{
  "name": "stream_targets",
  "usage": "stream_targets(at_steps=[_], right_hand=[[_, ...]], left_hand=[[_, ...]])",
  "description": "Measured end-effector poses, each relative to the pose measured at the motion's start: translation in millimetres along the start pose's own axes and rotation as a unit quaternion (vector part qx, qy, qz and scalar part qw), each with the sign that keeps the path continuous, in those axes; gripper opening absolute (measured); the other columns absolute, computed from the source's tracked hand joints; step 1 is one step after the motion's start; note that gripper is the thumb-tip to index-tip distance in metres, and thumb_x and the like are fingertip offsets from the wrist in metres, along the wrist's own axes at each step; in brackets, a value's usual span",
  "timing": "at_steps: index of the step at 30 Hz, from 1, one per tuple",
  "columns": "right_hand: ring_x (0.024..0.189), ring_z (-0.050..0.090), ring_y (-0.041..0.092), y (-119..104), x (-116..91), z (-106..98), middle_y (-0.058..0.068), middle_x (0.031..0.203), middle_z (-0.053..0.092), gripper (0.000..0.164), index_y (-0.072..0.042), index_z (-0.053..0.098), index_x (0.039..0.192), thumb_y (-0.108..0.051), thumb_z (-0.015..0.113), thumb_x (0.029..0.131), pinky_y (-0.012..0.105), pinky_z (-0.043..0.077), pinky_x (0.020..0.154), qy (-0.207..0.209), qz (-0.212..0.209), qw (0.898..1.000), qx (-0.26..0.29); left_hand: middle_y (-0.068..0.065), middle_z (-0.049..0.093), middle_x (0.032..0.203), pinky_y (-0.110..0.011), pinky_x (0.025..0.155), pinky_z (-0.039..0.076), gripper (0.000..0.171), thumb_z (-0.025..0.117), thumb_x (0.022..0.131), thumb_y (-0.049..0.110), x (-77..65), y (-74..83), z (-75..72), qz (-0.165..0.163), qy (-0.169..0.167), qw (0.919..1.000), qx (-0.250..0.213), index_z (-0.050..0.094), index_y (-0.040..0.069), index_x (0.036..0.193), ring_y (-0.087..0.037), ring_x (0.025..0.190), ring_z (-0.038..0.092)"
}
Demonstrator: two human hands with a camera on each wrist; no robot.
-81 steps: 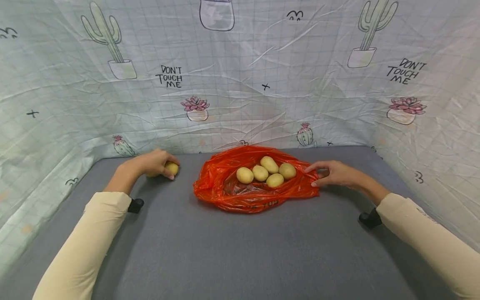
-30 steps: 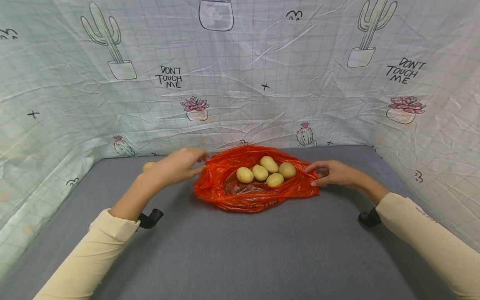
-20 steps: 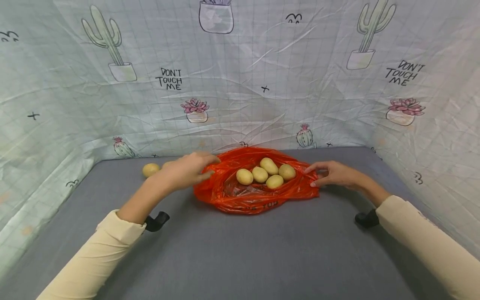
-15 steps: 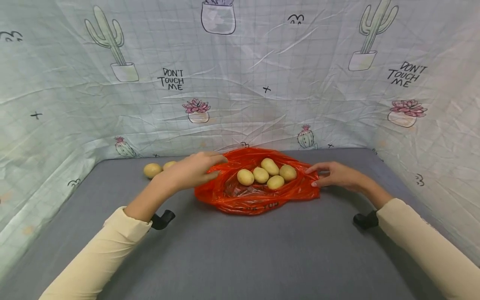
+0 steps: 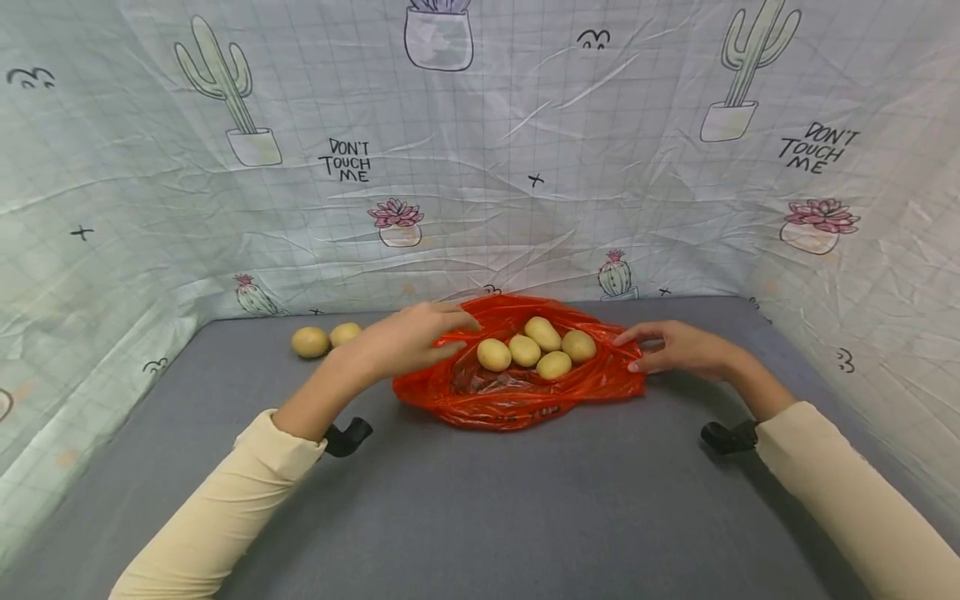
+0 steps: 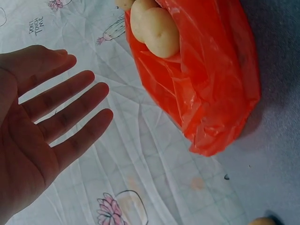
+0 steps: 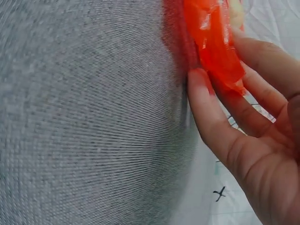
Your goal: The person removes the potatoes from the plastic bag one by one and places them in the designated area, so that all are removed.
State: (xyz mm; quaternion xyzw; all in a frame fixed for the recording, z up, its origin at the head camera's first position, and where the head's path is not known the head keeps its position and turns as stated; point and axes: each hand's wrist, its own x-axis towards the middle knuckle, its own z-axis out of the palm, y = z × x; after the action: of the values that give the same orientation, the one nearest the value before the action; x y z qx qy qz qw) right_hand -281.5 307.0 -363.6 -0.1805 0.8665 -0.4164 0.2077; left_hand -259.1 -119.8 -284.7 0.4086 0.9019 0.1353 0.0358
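A red plastic bag point(image 5: 510, 417) lies on the grey table with its mouth open upward, and several potatoes point(image 5: 553, 365) sit inside it. My left hand point(image 5: 408, 340) is over the bag's left side, fingers spread and holding nothing. The left wrist view shows that palm point(image 6: 28, 150) bare, apart from the bag. At the bag's right end, my right hand point(image 5: 678, 348) pinches the edge between thumb and fingers. In the right wrist view the thumb point(image 7: 206, 98) presses on the red plastic point(image 7: 211, 42), partly covering the fingers behind.
Two potatoes, one at the far left point(image 5: 310, 342) and one beside it point(image 5: 346, 334), lie on the table point(image 5: 487, 517) left of the bag. A printed cactus cloth point(image 5: 480, 167) walls in the back and sides.
My left hand has left the potato it held at the left and moved right, open, over the bag's left side. The two potatoes at the left stay there. My right hand keeps its place.
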Motion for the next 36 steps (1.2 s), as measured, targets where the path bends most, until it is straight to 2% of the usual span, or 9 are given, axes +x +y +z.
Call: stream_targets(at_steps=[3,6,11,17,28,36], right_hand=[[0.142,0.037,0.044,-2.2,-1.4,0.0,0.023,0.155,0.041,0.05,-0.007,0.06,0.138,-0.022,0.076,0.093,0.055,0.038,0.109,0.002,-0.005,1.0,-0.022],[0.14,0.039,0.046,-3.3,-2.4,0.2,0.023,0.154,0.042,0.05,-0.008,0.061,0.137,-0.023,0.076,0.092,0.059,0.036,0.11,0.007,-0.007,0.999,-0.037],[0.134,0.049,0.042,-5.6,-4.3,0.9,0.022,0.151,0.046,0.048,-0.01,0.063,0.135,-0.024,0.078,0.091,0.055,0.041,0.106,0.023,-0.01,0.997,-0.076],[0.122,0.059,0.038,-9.6,-6.5,3.6,0.024,0.144,0.054,0.047,-0.009,0.065,0.133,-0.025,0.078,0.091,0.048,0.049,0.096,0.035,-0.01,0.99,-0.134],[0.122,0.06,0.041,-11.8,-2.9,5.4,0.027,0.143,0.053,0.046,-0.01,0.066,0.131,-0.024,0.079,0.09,0.047,0.052,0.092,0.04,-0.01,0.987,-0.158],[0.119,0.06,0.041,-15.5,-2.5,9.1,0.026,0.14,0.056,0.045,-0.01,0.066,0.131,-0.022,0.079,0.089,0.047,0.052,0.089,0.043,-0.004,0.984,-0.173]], left_hand=[[-0.009,0.066,0.129,-0.041,0.098,0.052,0.029,0.065,0.099,0.011,2.2,0.3,2.3,0.011,0.002,0.9999,-0.002,0.068,0.009,0.128,-0.026,0.119,0.063],[-0.008,0.066,0.127,-0.04,0.099,0.051,0.028,0.065,0.099,0.012,4.8,0.4,5.2,0.017,0.0,0.9999,-0.002,0.068,0.008,0.127,-0.026,0.119,0.062],[-0.007,0.066,0.126,-0.04,0.099,0.051,0.029,0.066,0.1,0.014,9.0,1.6,7.8,0.019,-0.013,0.9997,0.001,0.068,0.007,0.128,-0.026,0.119,0.061],[-0.01,0.066,0.127,-0.04,0.098,0.051,0.029,0.065,0.1,0.013,13.9,2.9,9.1,0.021,-0.023,0.9995,-0.006,0.068,0.007,0.128,-0.027,0.118,0.062],[-0.011,0.066,0.126,-0.039,0.098,0.05,0.032,0.067,0.098,0.009,25.4,1.2,18.2,0.031,-0.027,0.999,-0.018,0.066,0.005,0.129,-0.027,0.117,0.061],[-0.01,0.066,0.125,-0.038,0.101,0.048,0.033,0.07,0.095,0.005,38.4,-3.6,21.6,0.033,-0.049,0.9981,-0.014,0.067,0.006,0.128,-0.027,0.119,0.059]])
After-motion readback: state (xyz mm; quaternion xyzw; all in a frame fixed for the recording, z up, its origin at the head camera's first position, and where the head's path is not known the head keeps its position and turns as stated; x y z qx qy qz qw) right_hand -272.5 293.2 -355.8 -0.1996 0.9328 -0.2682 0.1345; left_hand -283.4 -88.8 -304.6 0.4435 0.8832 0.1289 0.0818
